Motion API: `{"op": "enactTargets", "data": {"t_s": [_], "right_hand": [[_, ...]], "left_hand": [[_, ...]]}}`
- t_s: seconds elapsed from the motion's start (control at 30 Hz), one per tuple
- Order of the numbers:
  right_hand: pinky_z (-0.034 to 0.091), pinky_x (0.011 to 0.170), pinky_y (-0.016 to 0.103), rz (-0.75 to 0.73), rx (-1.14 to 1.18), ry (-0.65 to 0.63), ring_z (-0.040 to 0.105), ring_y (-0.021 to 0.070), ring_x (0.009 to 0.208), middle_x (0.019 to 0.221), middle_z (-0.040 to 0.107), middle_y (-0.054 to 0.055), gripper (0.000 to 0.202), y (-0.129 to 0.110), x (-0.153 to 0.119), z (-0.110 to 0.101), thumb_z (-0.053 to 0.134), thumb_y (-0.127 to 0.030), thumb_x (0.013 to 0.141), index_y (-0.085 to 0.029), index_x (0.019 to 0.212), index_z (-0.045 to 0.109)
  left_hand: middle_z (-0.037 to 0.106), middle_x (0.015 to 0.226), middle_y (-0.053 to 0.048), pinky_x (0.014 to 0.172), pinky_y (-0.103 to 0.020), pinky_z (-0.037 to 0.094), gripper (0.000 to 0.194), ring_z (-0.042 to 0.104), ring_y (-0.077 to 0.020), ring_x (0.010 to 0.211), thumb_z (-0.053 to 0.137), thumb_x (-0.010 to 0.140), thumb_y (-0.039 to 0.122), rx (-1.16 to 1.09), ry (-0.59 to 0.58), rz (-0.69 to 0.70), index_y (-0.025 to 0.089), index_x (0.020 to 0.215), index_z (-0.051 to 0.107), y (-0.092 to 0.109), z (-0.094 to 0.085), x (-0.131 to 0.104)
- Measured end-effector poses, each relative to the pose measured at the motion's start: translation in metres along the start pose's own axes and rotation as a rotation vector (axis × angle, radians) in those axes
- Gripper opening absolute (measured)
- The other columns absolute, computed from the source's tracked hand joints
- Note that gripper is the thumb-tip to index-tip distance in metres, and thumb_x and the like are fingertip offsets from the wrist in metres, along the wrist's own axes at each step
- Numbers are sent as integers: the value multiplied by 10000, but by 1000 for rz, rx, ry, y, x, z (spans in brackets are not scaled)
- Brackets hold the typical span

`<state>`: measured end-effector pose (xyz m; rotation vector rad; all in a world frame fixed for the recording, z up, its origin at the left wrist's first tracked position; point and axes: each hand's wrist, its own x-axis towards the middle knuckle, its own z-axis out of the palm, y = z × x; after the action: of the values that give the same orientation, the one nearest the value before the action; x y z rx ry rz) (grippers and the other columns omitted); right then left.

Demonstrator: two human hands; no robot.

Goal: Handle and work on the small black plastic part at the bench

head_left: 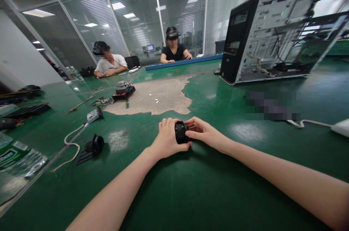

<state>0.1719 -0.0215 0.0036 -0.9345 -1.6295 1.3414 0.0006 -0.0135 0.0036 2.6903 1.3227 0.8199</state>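
A small black rounded device [180, 132] is held between my two hands, just above or on the green table [212, 194]. My left hand [168, 139] wraps round its left side, with the thumb along its lower edge. From the right, my right hand [203, 132] touches it with thumb and fingertips. The fingers' far sides are hidden behind the device. To the left, a black part with a round end and a slatted base [91, 148] lies on the table.
An open computer case [240, 42] stands at the back right. A pale cable [313, 122] runs at the right. At the left are a water bottle [20, 156], a metal bracket [94, 114] and a heatsink-like part [124, 90]. Two people [173, 51] sit across the table.
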Motion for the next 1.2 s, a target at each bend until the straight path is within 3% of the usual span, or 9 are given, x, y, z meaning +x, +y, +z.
{"op": "enactTargets", "data": {"t_s": [0.17, 0.27, 0.4, 0.6, 0.7, 0.83, 1.07, 1.2], "right_hand": [[424, 825, 337, -71, 20, -19, 529, 153, 923, 945, 550, 17, 285, 0, -3, -1, 629, -262, 678, -200, 902, 463], [421, 831, 345, -40, 15, 41, 539, 148, 895, 928, 555, 18, 217, 0, -2, 1, 574, -294, 726, -196, 895, 480], [420, 841, 360, 29, -8, 83, 539, 157, 901, 944, 557, 39, 269, 0, 0, 3, 591, -294, 706, -191, 930, 481], [446, 806, 335, -79, -18, -15, 535, 154, 923, 961, 551, 15, 282, 0, -3, 2, 623, -268, 682, -211, 898, 450], [450, 789, 330, -71, -53, 38, 548, 142, 866, 920, 551, 10, 174, 0, -3, 4, 545, -304, 747, -205, 864, 464], [457, 786, 335, -42, -143, 94, 546, 152, 866, 912, 549, 25, 205, 2, 0, 6, 519, -310, 764, -207, 935, 471], [462, 808, 340, -86, -121, -47, 553, 160, 913, 1011, 526, 29, 296, 0, -5, 2, 574, -275, 728, -223, 988, 443], [466, 781, 327, -81, -108, 24, 559, 154, 870, 926, 540, 14, 188, -2, -4, 3, 527, -314, 761, -214, 909, 468]], "left_hand": [[455, 974, -69, 769, -393, 344, 603, 404, -240, 902, 621, 572, 465, -6, -6, -2, 179, 1052, 395, 0, 0, 0], [454, 980, -69, 782, -396, 339, 607, 400, -240, 908, 614, 577, 489, -16, -9, -2, 182, 1052, 392, 0, 0, 0], [455, 979, -71, 779, -393, 335, 603, 397, -244, 906, 613, 575, 488, -6, -6, -1, 179, 1046, 398, -1, 1, 1], [458, 963, -67, 753, -386, 341, 569, 401, -244, 887, 608, 580, 462, 0, -7, 3, 186, 1035, 407, -1, 0, 0], [455, 964, -66, 761, -389, 340, 603, 399, -243, 888, 610, 571, 495, -9, -8, 7, 183, 1043, 402, -2, 0, 0], [455, 940, -62, 761, -392, 340, 605, 399, -240, 876, 610, 572, 494, -4, -11, 3, 180, 1045, 402, -2, 0, 0], [453, 938, -64, 750, -390, 341, 591, 400, -243, 868, 611, 568, 475, 6, -9, -2, 186, 1041, 407, -2, 1, 0], [450, 932, -62, 750, -390, 344, 610, 400, -239, 862, 611, 564, 503, 0, -7, 2, 181, 1039, 403, -3, 0, 0]]}}
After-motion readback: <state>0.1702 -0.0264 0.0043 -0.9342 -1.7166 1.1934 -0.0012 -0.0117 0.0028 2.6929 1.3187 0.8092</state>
